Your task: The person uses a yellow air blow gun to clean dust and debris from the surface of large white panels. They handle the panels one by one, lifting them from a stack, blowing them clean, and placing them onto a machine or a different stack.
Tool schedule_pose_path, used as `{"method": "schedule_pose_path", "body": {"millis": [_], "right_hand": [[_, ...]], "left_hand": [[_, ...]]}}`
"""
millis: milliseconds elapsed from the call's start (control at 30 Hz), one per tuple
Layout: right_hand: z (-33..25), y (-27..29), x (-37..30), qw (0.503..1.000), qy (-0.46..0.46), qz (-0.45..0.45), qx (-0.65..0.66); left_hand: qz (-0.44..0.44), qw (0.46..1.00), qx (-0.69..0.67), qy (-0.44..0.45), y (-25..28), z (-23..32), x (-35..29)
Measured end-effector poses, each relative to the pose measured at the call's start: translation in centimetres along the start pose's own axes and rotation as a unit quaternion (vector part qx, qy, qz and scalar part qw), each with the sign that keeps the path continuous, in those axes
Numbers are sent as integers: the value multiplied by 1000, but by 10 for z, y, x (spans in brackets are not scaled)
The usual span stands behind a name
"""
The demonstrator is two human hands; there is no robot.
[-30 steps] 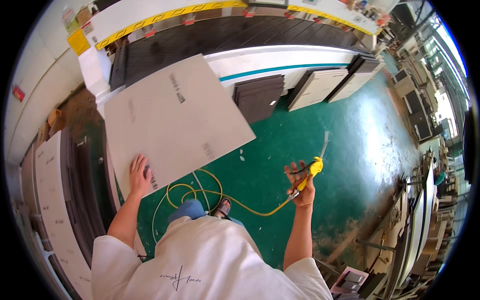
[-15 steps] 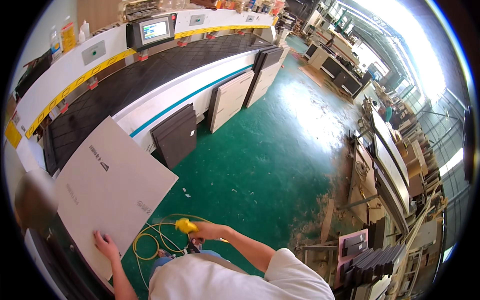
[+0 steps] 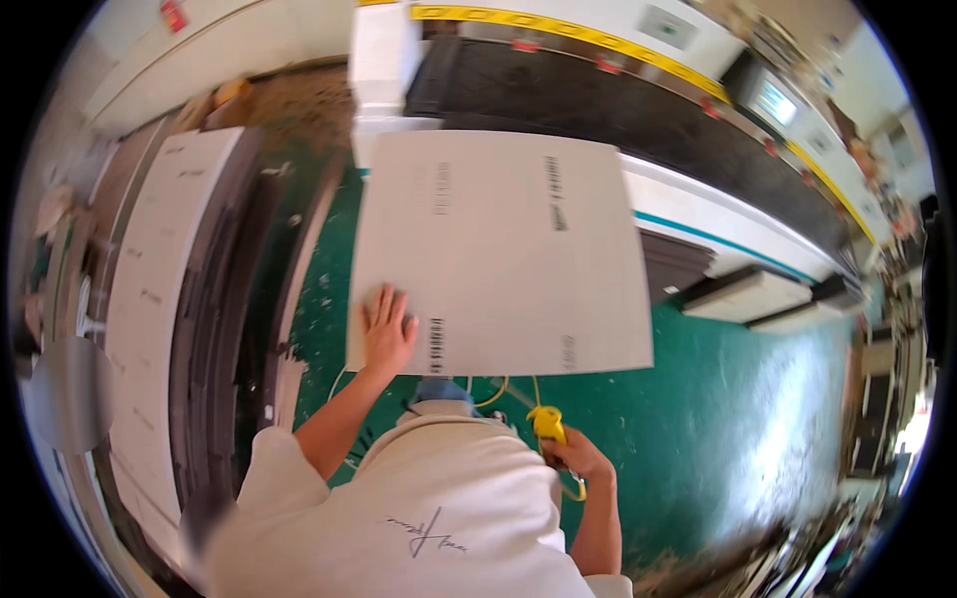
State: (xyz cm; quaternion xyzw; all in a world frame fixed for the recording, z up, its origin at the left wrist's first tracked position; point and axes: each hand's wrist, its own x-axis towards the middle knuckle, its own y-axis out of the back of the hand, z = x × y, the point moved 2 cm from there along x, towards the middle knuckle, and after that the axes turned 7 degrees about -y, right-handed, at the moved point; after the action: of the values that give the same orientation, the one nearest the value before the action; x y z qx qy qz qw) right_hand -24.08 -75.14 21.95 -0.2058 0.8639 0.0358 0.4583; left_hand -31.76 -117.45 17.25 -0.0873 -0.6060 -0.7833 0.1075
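A large off-white square panel with dark printed marks lies in front of me, its far edge by the machine's black bed. My left hand rests on the near left part of the panel, fingers spread and palm down. Off the panel's near right edge, my right hand is wrapped around a yellow air blow gun, its head pointing up and away from me. A thin yellow hose hangs by that hand; part of its run is hidden under the panel and my body.
A long white machine with a black bed and yellow-striped rail stands ahead. Dark panels and pale-faced panels lean on its front. On the left stands a stack of boards with a white top. Green floor shows at right.
My view has swung left, bringing the board stack into sight. The panel now sits squarely before me. My left hand stays flat on it; my right hand still grips the air blow gun.
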Motion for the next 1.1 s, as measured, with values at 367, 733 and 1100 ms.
{"method": "schedule_pose_path", "body": {"millis": [367, 733, 1100], "right_hand": [[-228, -98, 164, 991, 68, 103, -42], [-355, -103, 263, 992, 71, 105, -7], [-328, 44, 206, 957, 58, 246, 141]], "left_hand": [[25, 998, 5, 51, -48, -113, 197], [-16, 998, 58, -5, -125, -165, 396], [-98, 974, -27, -201, -175, 6, 462]]}}
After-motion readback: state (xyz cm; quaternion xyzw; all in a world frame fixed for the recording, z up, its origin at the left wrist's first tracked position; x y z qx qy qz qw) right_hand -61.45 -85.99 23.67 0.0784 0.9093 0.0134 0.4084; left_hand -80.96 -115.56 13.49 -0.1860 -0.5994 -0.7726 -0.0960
